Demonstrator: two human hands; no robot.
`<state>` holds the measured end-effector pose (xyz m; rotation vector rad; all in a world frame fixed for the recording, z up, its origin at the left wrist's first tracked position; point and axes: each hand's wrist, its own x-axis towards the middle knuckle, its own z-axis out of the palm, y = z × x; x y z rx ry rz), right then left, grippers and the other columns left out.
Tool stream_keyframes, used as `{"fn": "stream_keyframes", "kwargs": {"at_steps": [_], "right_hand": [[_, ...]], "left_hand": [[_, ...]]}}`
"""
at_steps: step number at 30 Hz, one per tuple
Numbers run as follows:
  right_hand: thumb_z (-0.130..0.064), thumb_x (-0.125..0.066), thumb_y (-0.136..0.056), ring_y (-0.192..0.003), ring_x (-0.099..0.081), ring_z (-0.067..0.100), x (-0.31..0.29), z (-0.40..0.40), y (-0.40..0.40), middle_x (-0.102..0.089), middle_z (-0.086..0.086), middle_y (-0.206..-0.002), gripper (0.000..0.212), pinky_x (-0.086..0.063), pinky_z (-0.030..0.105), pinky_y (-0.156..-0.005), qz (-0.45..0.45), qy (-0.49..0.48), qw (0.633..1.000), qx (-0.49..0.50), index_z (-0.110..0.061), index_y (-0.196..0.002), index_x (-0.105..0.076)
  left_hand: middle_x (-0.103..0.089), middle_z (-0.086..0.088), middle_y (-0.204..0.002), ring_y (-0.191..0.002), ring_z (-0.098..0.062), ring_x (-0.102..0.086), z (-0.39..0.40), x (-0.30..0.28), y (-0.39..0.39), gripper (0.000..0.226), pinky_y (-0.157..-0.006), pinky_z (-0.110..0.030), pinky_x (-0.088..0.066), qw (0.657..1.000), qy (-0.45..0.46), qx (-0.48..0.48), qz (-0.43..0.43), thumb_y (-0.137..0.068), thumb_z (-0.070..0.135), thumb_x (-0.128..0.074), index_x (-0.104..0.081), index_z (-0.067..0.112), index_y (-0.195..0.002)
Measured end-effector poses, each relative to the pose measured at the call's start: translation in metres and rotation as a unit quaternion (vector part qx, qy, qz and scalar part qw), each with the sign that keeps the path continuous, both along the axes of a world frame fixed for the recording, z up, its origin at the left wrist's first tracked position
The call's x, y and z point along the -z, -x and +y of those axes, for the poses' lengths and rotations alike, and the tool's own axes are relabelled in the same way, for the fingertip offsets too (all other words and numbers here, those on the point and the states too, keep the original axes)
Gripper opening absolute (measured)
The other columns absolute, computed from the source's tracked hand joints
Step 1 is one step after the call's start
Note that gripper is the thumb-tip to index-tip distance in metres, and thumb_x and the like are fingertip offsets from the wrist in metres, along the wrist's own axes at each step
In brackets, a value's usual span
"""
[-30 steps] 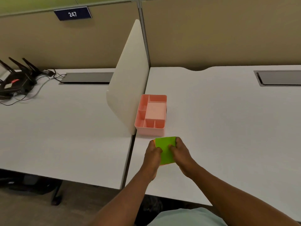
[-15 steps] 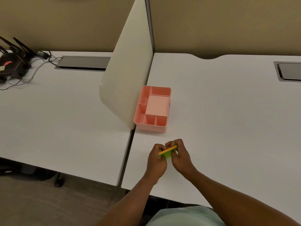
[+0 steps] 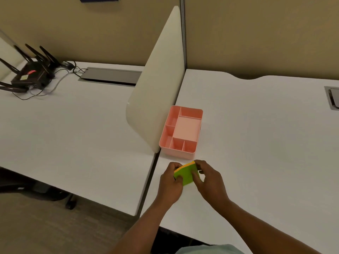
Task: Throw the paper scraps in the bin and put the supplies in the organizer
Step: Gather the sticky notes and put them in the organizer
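Note:
A pad of sticky notes [image 3: 186, 174], green on top with orange and yellow layers at its edge, is held tilted just above the white desk [image 3: 256, 143]. My left hand [image 3: 169, 182] grips its left side and my right hand [image 3: 211, 180] grips its right side, thumb on the green face. The pink organizer [image 3: 163, 142], with several empty compartments, stands on the desk right behind my hands, against the divider. No bin and no paper scraps are in view.
A cream divider panel [image 3: 157, 85] rises between the two desks, left of the organizer. On the left desk sit a black router [image 3: 31, 74] with antennas and cables, and a grey cable hatch [image 3: 110, 76]. Another hatch [image 3: 333, 99] is at the far right.
The pad went from flat to edge-on and now shows its green face again, tilted. Both hands kept hold of it and stayed in front of the organizer. The view shifted slightly.

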<state>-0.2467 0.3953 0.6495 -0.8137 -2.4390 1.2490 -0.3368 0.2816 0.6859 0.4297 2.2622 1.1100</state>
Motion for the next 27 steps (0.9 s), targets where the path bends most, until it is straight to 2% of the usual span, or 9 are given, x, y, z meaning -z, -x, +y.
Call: {"fn": "stream_keyframes", "kwargs": {"at_steps": [2, 4, 6, 8, 10, 14, 16, 22, 27], "right_hand": [[-0.027, -0.065, -0.09, -0.094, -0.063, 0.003, -0.014, 0.006, 0.01, -0.067, -0.012, -0.108, 0.03, -0.051, 0.02, -0.081, 0.045, 0.005, 0.998, 0.032, -0.02, -0.119, -0.06], [-0.025, -0.065, -0.09, -0.094, -0.064, 0.004, -0.025, 0.012, 0.019, -0.068, -0.01, -0.107, 0.029, -0.052, 0.02, -0.08, 0.075, 0.002, 0.995, 0.059, -0.018, -0.118, -0.06], [-0.02, -0.064, -0.09, -0.092, -0.064, 0.008, -0.029, 0.018, 0.027, -0.069, -0.006, -0.106, 0.026, -0.053, 0.023, -0.079, 0.085, -0.007, 0.994, 0.07, -0.017, -0.116, -0.06], [-0.018, -0.064, -0.09, -0.094, -0.064, 0.013, -0.028, 0.022, 0.033, -0.068, -0.003, -0.109, 0.028, -0.055, 0.03, -0.08, 0.078, -0.039, 0.994, 0.061, -0.015, -0.117, -0.06], [-0.018, -0.064, -0.089, -0.106, -0.06, 0.019, -0.024, 0.027, 0.041, -0.064, 0.002, -0.12, 0.034, -0.054, 0.036, -0.086, 0.054, -0.096, 0.994, 0.023, -0.014, -0.122, -0.059], [-0.032, -0.056, -0.094, -0.137, -0.037, 0.023, -0.017, 0.039, 0.052, -0.041, 0.005, -0.149, 0.045, -0.039, 0.038, -0.109, -0.098, -0.125, 0.983, -0.087, -0.018, -0.136, -0.048], [-0.036, -0.053, -0.096, -0.141, -0.031, 0.022, -0.012, 0.042, 0.054, -0.035, 0.005, -0.153, 0.047, -0.035, 0.037, -0.111, -0.139, -0.141, 0.973, -0.115, -0.017, -0.138, -0.046], [-0.039, -0.054, -0.095, -0.14, -0.034, 0.02, -0.006, 0.039, 0.056, -0.038, 0.001, -0.152, 0.05, -0.034, 0.037, -0.112, -0.142, -0.137, 0.976, -0.095, -0.02, -0.14, -0.045], [-0.038, -0.056, -0.094, -0.14, -0.035, 0.021, -0.002, 0.037, 0.054, -0.039, 0.002, -0.151, 0.051, -0.034, 0.038, -0.112, -0.136, -0.135, 0.977, -0.092, -0.018, -0.14, -0.045]], "left_hand": [[-0.057, 0.005, -0.092, -0.083, -0.008, -0.055, 0.005, -0.02, 0.014, 0.032, -0.059, -0.006, -0.041, 0.997, -0.03, -0.049, 0.053, -0.088, -0.004, -0.052, -0.05, 0.024, -0.103], [-0.058, 0.001, -0.089, -0.078, -0.014, -0.055, 0.013, -0.037, 0.031, 0.032, -0.057, -0.006, -0.04, 0.984, -0.055, -0.122, 0.12, -0.084, -0.008, -0.052, -0.051, 0.019, -0.102], [-0.06, -0.003, -0.091, -0.078, -0.018, -0.054, 0.025, -0.046, 0.052, 0.032, -0.057, -0.01, -0.038, 0.965, -0.07, -0.188, 0.17, -0.08, -0.01, -0.051, -0.051, 0.012, -0.102], [-0.061, -0.009, -0.098, -0.085, -0.025, -0.057, 0.038, -0.044, 0.072, 0.032, -0.069, -0.023, -0.043, 0.954, -0.07, -0.229, 0.181, -0.078, -0.008, -0.05, -0.051, 0.008, -0.106], [-0.061, -0.013, -0.104, -0.092, -0.031, -0.058, 0.05, -0.036, 0.086, 0.034, -0.075, -0.033, -0.046, 0.952, -0.059, -0.245, 0.171, -0.077, -0.007, -0.051, -0.051, 0.006, -0.109], [-0.058, -0.018, -0.109, -0.098, -0.033, -0.056, 0.068, -0.021, 0.09, 0.033, -0.075, -0.028, -0.038, 0.95, -0.031, -0.26, 0.168, -0.079, -0.009, -0.048, -0.051, -0.001, -0.11], [-0.057, -0.019, -0.109, -0.099, -0.034, -0.056, 0.073, -0.019, 0.091, 0.032, -0.074, -0.028, -0.039, 0.942, -0.035, -0.285, 0.172, -0.078, -0.01, -0.048, -0.051, -0.001, -0.109], [-0.056, -0.021, -0.113, -0.102, -0.036, -0.058, 0.076, -0.015, 0.088, 0.032, -0.077, -0.034, -0.047, 0.925, -0.025, -0.309, 0.221, -0.082, -0.009, -0.049, -0.051, -0.002, -0.113], [-0.054, -0.021, -0.116, -0.105, -0.036, -0.056, 0.075, -0.004, 0.083, 0.032, -0.076, -0.029, -0.041, 0.929, -0.015, -0.302, 0.213, -0.084, -0.008, -0.048, -0.05, -0.002, -0.115]]}}
